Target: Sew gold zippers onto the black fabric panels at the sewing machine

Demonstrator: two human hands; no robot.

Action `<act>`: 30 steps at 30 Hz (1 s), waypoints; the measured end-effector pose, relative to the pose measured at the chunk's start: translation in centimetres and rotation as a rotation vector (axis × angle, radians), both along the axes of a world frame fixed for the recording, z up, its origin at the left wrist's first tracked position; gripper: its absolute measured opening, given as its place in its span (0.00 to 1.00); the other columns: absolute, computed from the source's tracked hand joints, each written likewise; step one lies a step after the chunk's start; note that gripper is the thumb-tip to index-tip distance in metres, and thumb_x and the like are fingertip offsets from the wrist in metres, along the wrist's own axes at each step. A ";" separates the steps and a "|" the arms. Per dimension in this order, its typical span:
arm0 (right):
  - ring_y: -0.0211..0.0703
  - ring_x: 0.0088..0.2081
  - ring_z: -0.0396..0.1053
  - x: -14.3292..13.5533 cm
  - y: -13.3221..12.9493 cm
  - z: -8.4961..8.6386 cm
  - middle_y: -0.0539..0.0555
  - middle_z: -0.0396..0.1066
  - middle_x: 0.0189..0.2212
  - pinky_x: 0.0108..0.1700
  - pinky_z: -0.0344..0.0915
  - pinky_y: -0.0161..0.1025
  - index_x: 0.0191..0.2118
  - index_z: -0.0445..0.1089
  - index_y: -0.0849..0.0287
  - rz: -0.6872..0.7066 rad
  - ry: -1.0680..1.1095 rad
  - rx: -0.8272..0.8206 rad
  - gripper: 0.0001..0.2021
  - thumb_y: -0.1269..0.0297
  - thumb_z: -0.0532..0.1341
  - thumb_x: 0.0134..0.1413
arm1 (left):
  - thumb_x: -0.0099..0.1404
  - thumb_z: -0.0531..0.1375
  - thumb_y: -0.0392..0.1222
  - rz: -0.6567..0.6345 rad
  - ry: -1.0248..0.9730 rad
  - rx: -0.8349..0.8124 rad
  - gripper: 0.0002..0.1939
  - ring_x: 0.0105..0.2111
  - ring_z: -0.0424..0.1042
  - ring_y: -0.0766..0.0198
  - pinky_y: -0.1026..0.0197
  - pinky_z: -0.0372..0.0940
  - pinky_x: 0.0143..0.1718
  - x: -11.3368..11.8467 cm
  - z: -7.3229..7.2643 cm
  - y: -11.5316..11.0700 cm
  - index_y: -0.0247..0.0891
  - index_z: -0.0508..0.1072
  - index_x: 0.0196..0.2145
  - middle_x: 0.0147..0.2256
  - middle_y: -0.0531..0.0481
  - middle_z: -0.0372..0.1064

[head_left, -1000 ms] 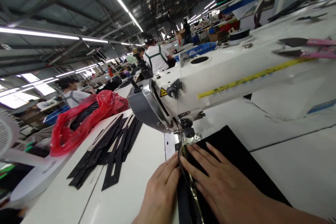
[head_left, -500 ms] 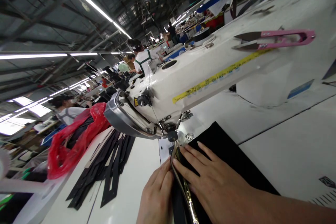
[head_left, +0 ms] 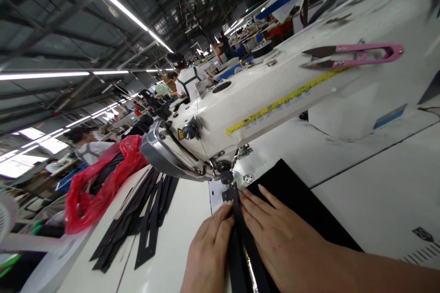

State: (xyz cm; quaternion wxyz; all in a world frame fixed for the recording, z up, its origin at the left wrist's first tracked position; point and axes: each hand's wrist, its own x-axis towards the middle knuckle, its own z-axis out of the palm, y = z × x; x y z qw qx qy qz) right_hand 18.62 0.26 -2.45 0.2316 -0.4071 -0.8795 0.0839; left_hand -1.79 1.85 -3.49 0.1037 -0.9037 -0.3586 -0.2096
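Note:
Below the needle area of a white sewing machine (head_left: 275, 100), a narrow black strip (head_left: 240, 233) lies along a zipper with shiny gold teeth (head_left: 252, 270). My left hand (head_left: 209, 247) has its fingers bent together at the strip's left edge, fingertips pressing near its top end. Flat on the black fabric (head_left: 302, 201), my right hand (head_left: 275, 229) rests with fingers stretched forward and slightly apart, beside the strip's right edge. The strip's top end sits just under the presser foot area; the needle itself is hard to make out.
Several black frame-shaped pieces (head_left: 147, 219) lie left on the white table (head_left: 172, 256), beside a red plastic bag (head_left: 85, 201). Pink thread snips (head_left: 360, 55) rest on the machine arm. People sit at stations in the background.
The black strip now covers the upper part of the zipper, where a curved edge and gold teeth showed before. My left hand's fingertips have moved slightly up and right onto it.

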 end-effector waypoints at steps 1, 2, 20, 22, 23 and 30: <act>0.54 0.61 0.48 -0.1 0.0 -0.2 0.65 0.52 0.59 0.61 0.46 0.55 0.58 0.58 0.69 -0.012 -0.007 0.048 0.23 0.67 0.47 0.58 | 0.65 0.46 0.30 -0.002 -0.001 -0.018 0.15 0.51 0.66 0.56 0.54 0.69 0.47 0.1 0.0 -0.1 0.33 0.66 0.46 0.51 0.38 0.65; 0.54 0.60 0.49 -0.1 0.0 -0.4 0.64 0.53 0.59 0.60 0.48 0.55 0.57 0.60 0.68 -0.020 -0.014 0.099 0.23 0.68 0.48 0.57 | 0.64 0.47 0.29 -0.002 -0.008 -0.039 0.16 0.51 0.66 0.56 0.53 0.68 0.47 0.2 0.1 -0.2 0.32 0.65 0.47 0.51 0.38 0.65; 0.50 0.60 0.50 0.9 1.0 -1.1 0.63 0.54 0.59 0.56 0.58 0.53 0.63 0.46 0.67 0.070 -0.232 0.436 0.29 0.75 0.48 0.54 | 0.65 0.51 0.30 0.062 -0.128 -0.038 0.11 0.43 0.69 0.55 0.53 0.68 0.45 2.4 1.7 -0.8 0.31 0.70 0.44 0.45 0.40 0.69; 0.51 0.61 0.49 1.0 1.3 -1.3 0.64 0.54 0.59 0.56 0.58 0.54 0.63 0.46 0.68 0.065 -0.258 0.438 0.29 0.75 0.48 0.54 | 0.66 0.50 0.30 0.051 -0.115 -0.042 0.12 0.44 0.69 0.56 0.53 0.67 0.46 2.5 1.8 -0.5 0.30 0.69 0.44 0.46 0.38 0.68; 0.51 0.61 0.49 1.0 1.5 -1.3 0.64 0.54 0.59 0.55 0.58 0.54 0.63 0.46 0.68 0.064 -0.261 0.441 0.29 0.74 0.48 0.54 | 0.65 0.50 0.30 0.043 -0.111 -0.050 0.12 0.44 0.68 0.56 0.52 0.67 0.46 2.5 1.8 -0.3 0.30 0.69 0.44 0.46 0.38 0.68; 0.49 0.60 0.50 1.4 3.5 -1.1 0.64 0.54 0.59 0.57 0.55 0.55 0.64 0.44 0.66 0.060 -0.223 0.395 0.29 0.76 0.47 0.55 | 0.65 0.49 0.28 0.065 -0.122 -0.149 0.11 0.41 0.68 0.55 0.52 0.68 0.41 2.9 2.1 1.8 0.30 0.68 0.42 0.40 0.39 0.67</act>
